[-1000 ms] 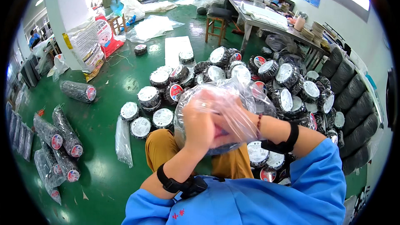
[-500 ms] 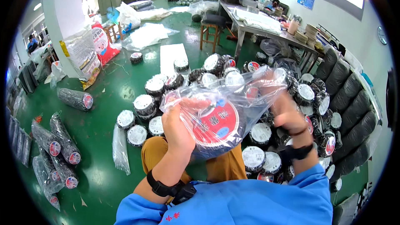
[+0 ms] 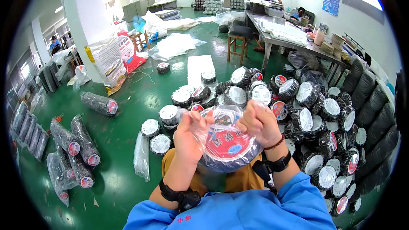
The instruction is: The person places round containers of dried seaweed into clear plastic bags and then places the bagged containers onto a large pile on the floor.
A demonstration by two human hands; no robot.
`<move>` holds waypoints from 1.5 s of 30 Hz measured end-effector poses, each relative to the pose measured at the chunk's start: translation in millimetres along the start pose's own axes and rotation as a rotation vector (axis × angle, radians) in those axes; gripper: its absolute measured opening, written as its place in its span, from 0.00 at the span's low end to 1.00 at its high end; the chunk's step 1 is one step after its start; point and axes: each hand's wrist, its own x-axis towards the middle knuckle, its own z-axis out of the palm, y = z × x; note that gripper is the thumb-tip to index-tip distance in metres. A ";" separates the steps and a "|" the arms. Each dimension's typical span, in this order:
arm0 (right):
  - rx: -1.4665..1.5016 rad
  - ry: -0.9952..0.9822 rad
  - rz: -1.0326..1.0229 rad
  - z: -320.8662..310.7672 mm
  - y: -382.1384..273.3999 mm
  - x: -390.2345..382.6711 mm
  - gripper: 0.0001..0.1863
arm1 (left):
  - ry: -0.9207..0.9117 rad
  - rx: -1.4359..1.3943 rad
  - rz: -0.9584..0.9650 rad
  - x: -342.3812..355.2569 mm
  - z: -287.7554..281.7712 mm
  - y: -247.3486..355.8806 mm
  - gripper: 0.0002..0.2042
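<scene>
Over my lap, a clear plastic bag (image 3: 194, 138) wraps a dark round package (image 3: 230, 145) whose red and white label faces up. My left hand (image 3: 191, 132) has its fingers curled on the bag's left side, near the top. On the right side, my right hand (image 3: 257, 123) pinches the bag with closed fingers. Both hands hold the film apart across the top of the package, and part of the label shows blurred through it.
Many dark round packages (image 3: 306, 119) are heaped ahead and right. Wrapped rolls (image 3: 79, 138) lie on the green floor at left. Stuffed black bags (image 3: 375, 123) are stacked far right. A metal table (image 3: 298, 42), stool (image 3: 236, 34) and pillar (image 3: 87, 8) stand behind. Other people (image 3: 54, 42) are in the background.
My hands were bunched together over the bag, then spread with the right hand blurred. Now both grip the bag's opposite sides, and the right hand has come back inward from the right.
</scene>
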 end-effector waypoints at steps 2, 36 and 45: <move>-0.370 0.306 0.013 25.1 6.7 12.1 0.15 | -0.005 0.569 0.015 0.4 -1.2 2.1 0.16; -1.761 -0.244 -0.023 66.3 -36.1 41.3 0.15 | -0.285 1.037 -0.489 10.8 23.4 2.7 0.16; -2.097 -0.047 -0.282 76.2 6.4 11.7 0.14 | -0.198 1.119 -0.355 4.1 41.4 14.6 0.10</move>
